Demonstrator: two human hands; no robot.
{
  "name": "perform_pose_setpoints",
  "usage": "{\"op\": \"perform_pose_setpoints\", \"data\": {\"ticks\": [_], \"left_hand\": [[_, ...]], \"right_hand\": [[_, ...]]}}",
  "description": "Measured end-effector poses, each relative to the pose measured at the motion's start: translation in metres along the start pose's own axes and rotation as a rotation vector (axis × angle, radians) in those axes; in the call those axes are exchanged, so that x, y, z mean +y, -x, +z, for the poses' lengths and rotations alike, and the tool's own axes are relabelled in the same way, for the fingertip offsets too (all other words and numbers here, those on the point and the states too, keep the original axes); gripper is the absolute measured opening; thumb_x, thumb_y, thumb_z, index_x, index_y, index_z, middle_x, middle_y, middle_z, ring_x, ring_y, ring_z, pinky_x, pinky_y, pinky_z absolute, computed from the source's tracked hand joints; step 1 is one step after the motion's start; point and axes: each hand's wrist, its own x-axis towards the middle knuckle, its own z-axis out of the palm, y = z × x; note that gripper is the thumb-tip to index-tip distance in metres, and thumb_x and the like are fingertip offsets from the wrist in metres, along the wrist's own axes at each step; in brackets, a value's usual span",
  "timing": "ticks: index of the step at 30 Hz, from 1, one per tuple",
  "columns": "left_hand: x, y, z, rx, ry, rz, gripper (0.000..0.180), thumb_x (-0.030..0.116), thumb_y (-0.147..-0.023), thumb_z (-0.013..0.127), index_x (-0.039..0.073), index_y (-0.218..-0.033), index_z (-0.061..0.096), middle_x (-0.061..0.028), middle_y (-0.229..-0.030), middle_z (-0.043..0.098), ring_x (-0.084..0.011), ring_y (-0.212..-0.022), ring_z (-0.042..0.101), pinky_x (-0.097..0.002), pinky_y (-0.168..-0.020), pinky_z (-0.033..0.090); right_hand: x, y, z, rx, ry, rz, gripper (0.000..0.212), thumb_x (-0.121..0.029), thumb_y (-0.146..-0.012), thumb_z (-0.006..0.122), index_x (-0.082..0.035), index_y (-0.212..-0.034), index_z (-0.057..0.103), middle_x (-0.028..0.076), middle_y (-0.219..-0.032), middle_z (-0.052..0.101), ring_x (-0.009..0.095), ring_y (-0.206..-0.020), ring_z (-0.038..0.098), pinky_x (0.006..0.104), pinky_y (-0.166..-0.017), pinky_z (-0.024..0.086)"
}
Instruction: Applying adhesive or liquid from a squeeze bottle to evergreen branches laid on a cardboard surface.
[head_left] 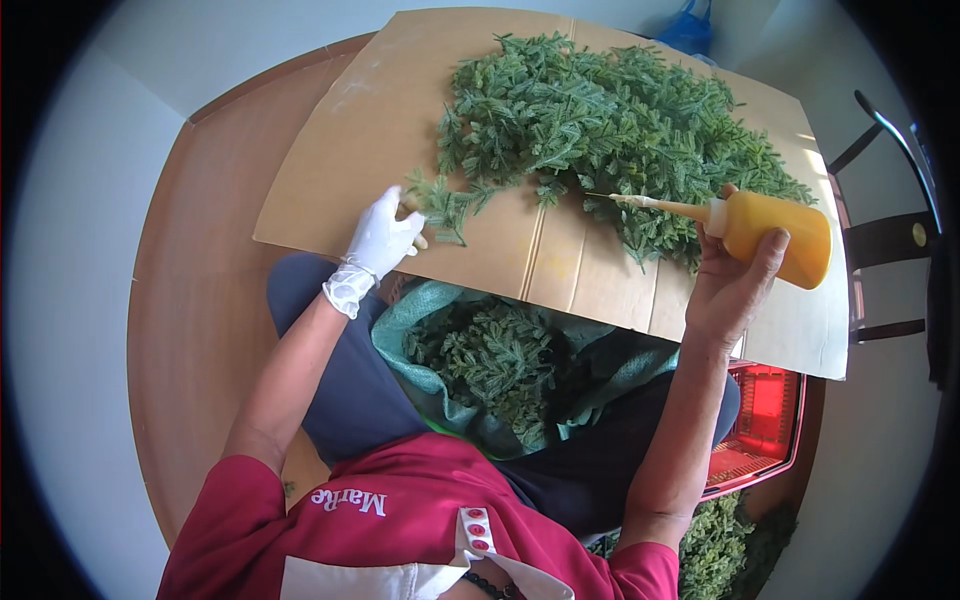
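My left hand (385, 235), in a white glove, is closed at the cardboard's near left part, pinching the end of a green fir-like sprig (450, 205). The sprig's leafy part spreads to the right, towards the big pile of similar sprigs (580, 115). My bare right hand (735, 275) grips a yellow squeeze bottle (777, 238), tilted so that its long thin nozzle points left. The nozzle's tip is over the near edge of the pile.
Under the large cardboard sheet's (340, 170) near edge, a green woven sack (400, 325) holding more sprigs lies between my legs. A red plastic basket (765, 425) stands at right, with more greenery (715, 545) below it. A dark chair (890, 240) is at far right, a blue bag (688, 30) behind.
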Motion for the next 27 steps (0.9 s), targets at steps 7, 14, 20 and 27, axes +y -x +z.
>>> {"op": "perform_pose_setpoints", "data": {"ticks": [7, 14, 20, 27], "left_hand": [[0.022, -0.002, -0.016, 0.403, -0.863, 0.854, 0.054, 0.002, -0.075, 0.064, 0.013, -0.126, 0.053, -0.0097, -0.131, 0.056, -0.0286, -0.131, 0.047, -0.0475, -0.107, 0.041], [-0.001, -0.011, -0.027, -0.002, -1.05, 0.955, 0.059, 0.002, -0.073, 0.064, 0.013, -0.131, 0.058, -0.0058, -0.142, 0.05, -0.0281, -0.141, 0.033, -0.0449, -0.114, 0.029], [0.004, -0.021, -0.024, 0.025, -0.722, 0.76, 0.042, 0.004, -0.08, 0.064, 0.008, -0.121, 0.066, -0.0072, -0.133, 0.058, -0.0287, -0.128, 0.049, -0.0365, -0.106, 0.04], [0.033, -0.035, -0.029, 0.105, 0.222, 0.549, 0.03, 0.006, -0.085, 0.064, 0.001, -0.115, 0.067, -0.0072, -0.109, 0.07, -0.0259, -0.092, 0.066, -0.029, -0.083, 0.052]], "right_hand": [[0.002, 0.0, -0.001, 0.025, -0.033, 0.026, 0.054, -0.042, -0.1, 0.054, -0.002, -0.133, 0.041, 0.026, -0.122, 0.061, 0.025, -0.102, 0.066, 0.0316, -0.083, 0.059], [0.006, -0.001, 0.0, 0.047, -0.062, 0.068, 0.052, -0.041, -0.1, 0.055, 0.001, -0.129, 0.043, 0.024, -0.117, 0.063, 0.026, -0.101, 0.066, 0.0306, -0.082, 0.058], [0.01, 0.0, 0.001, 0.044, -0.05, 0.094, 0.053, -0.041, -0.1, 0.054, 0.002, -0.128, 0.043, 0.024, -0.116, 0.063, 0.025, -0.099, 0.066, 0.0305, -0.082, 0.058], [0.01, 0.001, 0.001, 0.047, -0.042, 0.112, 0.054, -0.042, -0.1, 0.053, 0.002, -0.128, 0.044, 0.025, -0.116, 0.063, 0.025, -0.096, 0.067, 0.03, -0.081, 0.058]]}}
